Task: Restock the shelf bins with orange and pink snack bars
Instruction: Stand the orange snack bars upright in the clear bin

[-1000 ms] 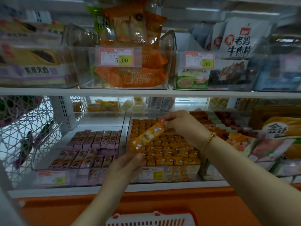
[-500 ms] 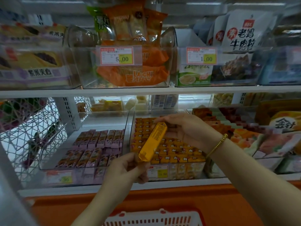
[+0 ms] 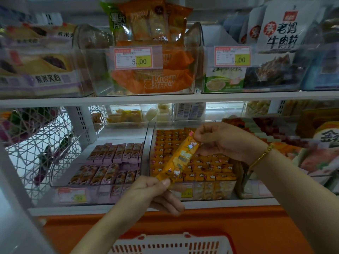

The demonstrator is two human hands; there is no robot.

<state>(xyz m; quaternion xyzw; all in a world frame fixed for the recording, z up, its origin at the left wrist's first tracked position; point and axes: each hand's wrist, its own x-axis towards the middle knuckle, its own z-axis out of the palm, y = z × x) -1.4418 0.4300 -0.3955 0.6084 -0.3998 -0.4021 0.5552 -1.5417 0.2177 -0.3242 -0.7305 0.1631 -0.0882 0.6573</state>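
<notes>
Turned since half a second ago, orange snack bar [image 3: 180, 158] now shows its printed face.
Left hand [image 3: 146, 193] pinches its lower end, right hand [image 3: 223, 142] its upper end; it slants just above the full orange bin [image 3: 220, 189] under the right hand, not yet placed. Pink snack bars [image 3: 113, 153] lie beyond the left hand.
</notes>
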